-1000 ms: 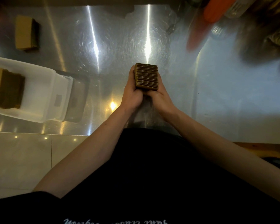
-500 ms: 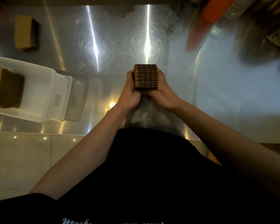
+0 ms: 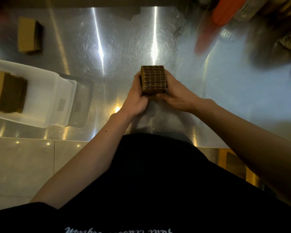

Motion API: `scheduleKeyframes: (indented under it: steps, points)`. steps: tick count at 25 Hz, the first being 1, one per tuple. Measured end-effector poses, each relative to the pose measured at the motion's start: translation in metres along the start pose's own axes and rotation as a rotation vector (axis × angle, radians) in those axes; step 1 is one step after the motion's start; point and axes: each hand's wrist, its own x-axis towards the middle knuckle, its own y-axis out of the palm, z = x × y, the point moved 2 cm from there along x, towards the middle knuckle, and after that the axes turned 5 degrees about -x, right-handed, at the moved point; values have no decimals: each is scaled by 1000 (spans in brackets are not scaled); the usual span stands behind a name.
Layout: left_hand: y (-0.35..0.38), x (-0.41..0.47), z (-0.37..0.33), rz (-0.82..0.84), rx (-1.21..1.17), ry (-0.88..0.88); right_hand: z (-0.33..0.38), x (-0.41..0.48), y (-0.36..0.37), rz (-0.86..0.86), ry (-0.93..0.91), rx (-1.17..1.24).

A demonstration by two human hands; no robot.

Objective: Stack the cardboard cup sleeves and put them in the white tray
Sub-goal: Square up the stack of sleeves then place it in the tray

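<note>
A squared stack of brown cardboard cup sleeves (image 3: 152, 78) stands on edge over the middle of the steel counter, pressed between both hands. My left hand (image 3: 136, 96) grips its left side and my right hand (image 3: 175, 95) its right side, fingers meeting under the near end. The white tray (image 3: 45, 91) sits at the left edge with another stack of sleeves (image 3: 7, 91) lying inside. A third stack of sleeves (image 3: 28, 37) lies on the counter at the far left.
The steel counter (image 3: 107, 47) runs across the view, its front edge near my body. An orange object (image 3: 225, 12) and blurred dark items (image 3: 275, 31) crowd the far right corner. Tiled floor (image 3: 20, 165) shows below the counter at left.
The held stack has turned slightly and now sits squarer between my hands. My right forearm has swung outward to the right. The tray and other stacks have not moved.
</note>
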Motion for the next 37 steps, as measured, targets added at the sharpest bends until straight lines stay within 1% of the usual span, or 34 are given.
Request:
scheduleKeyframes:
  steps: [3, 6, 10, 16, 19, 25, 26, 27, 34, 37]
  points:
    - [1, -3, -2, 8, 53, 16, 0, 2, 8, 25, -14, 2]
    - [3, -5, -3, -27, 59, 14, -3, 3, 12, 43, 26, 7]
    - [4, -8, -2, -71, 43, 52, -1, 1, 11, 5, -17, -9]
    - [0, -5, -7, -54, 49, 50, 1, 0, 8, -19, -7, -22]
    - [-3, -4, -11, -51, 59, 23, 0, 4, 8, -20, 20, -31]
    - [-12, -7, -29, 18, 104, -72, 8, 7, 0, -2, 32, -77]
    - [-30, -7, -43, -33, 98, -27, 27, 17, -9, -19, 3, -118]
    - [-39, -9, -51, -45, 94, -5, 38, 22, -14, -12, -19, -158]
    - [-46, -4, -69, -37, 113, -9, 44, 32, -24, -48, -9, -183]
    - [-57, -9, -77, -109, 109, 0, 56, 44, -25, -28, -44, -179]
